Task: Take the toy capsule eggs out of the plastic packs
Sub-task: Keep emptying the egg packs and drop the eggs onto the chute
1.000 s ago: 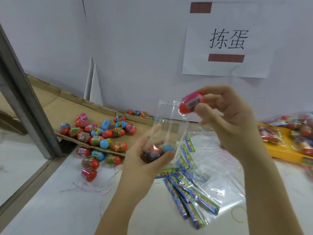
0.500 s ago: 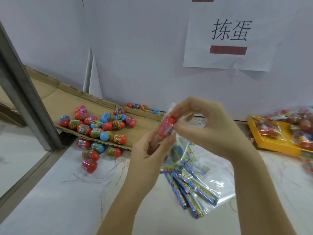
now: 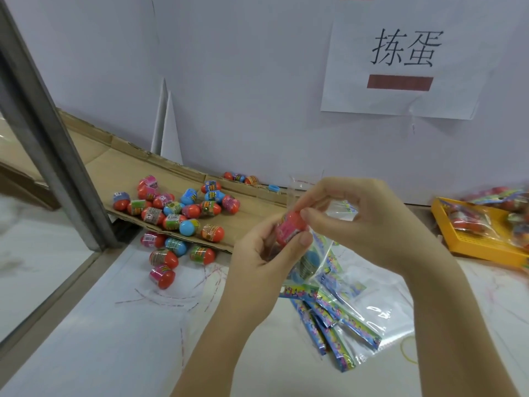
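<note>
Above the table [image 3: 86, 353], centre of view, both hands meet on one red egg [image 3: 290, 227] with a pink band. Left hand [image 3: 257, 253]: fingers curled round a clear pack [image 3: 297, 190], thumb pressed to the red egg's lower side. Right hand [image 3: 366, 222]: fingers curled, thumb tip on the egg's upper end, pinching it. One blue egg [image 3: 310, 260] lies in the pack's bottom, just below the thumbs. Loose eggs [image 3: 177, 209] lie on a cardboard sheet [image 3: 257, 222] at left, several spilled onto the table. Empty packs [image 3: 343, 319] are piled under the hands. Filled packs [image 3: 486, 213] sit in a yellow tray [image 3: 469, 247], far right.
</note>
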